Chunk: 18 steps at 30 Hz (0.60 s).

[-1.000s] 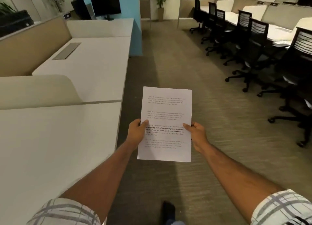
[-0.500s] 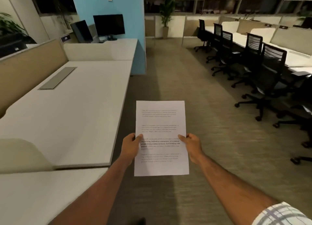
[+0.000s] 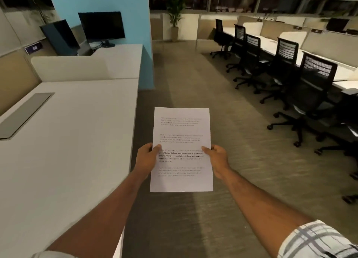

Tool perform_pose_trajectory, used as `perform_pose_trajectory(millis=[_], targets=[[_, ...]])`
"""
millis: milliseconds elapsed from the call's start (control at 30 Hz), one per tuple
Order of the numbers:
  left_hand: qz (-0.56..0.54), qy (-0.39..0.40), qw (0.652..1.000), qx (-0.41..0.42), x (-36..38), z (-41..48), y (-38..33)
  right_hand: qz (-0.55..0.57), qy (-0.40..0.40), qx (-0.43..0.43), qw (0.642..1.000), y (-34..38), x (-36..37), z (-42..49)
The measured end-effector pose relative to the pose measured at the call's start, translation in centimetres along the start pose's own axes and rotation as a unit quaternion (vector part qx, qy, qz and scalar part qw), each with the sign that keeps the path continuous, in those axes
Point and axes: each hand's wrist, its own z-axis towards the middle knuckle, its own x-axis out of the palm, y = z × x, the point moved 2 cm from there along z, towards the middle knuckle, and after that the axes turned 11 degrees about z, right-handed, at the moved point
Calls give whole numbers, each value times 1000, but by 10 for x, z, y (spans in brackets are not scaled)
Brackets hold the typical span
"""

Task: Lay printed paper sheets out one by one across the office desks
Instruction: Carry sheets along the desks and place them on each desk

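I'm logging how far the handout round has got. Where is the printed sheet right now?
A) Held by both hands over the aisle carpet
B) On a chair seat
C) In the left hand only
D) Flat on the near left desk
A: the left hand and right hand each pinch a side edge of the printed sheet, which hangs over the carpet, right of the desk.

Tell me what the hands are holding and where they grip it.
The printed paper: the left hand pinches its left edge, the right hand its right edge, both near mid-height, thumbs on the printed face.
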Motion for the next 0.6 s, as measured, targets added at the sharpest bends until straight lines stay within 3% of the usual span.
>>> perform_pose_trajectory(millis=[300,600], targets=[[-9,-11,1000,-11,22,198,-23,16,6,1,1000,12,62,194],[-9,-52,998,-35,41,394,-80,-10,41,4,999,68,134,402]])
